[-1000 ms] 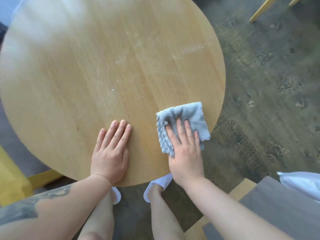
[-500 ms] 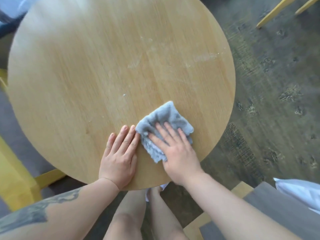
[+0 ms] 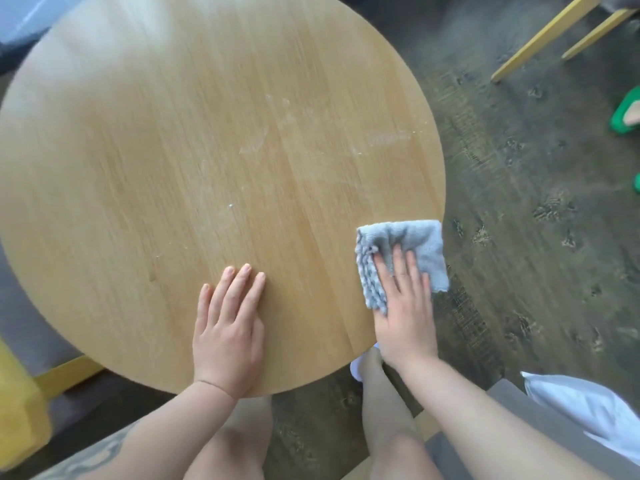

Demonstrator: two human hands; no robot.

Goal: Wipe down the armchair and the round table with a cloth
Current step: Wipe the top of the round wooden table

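A round wooden table point(image 3: 173, 161) fills most of the view, with pale smears and specks near its middle and right. A folded grey-blue cloth point(image 3: 412, 242) lies at the table's near right edge, partly overhanging it. My right hand point(image 3: 405, 313) presses flat on the cloth with straight fingers. My left hand point(image 3: 227, 327) rests flat on the bare tabletop near the front edge, apart from the cloth.
Yellow chair legs point(image 3: 540, 36) stand on the dark patterned floor at the upper right. A yellow and grey armchair point(image 3: 20, 403) shows at the lower left, a grey seat with a white cushion point(image 3: 581, 410) at the lower right. A green shoe point(image 3: 623, 112) sits at the right edge.
My right hand slid the cloth left towards my left hand, then back right to the table's edge. My left hand stayed flat in place.
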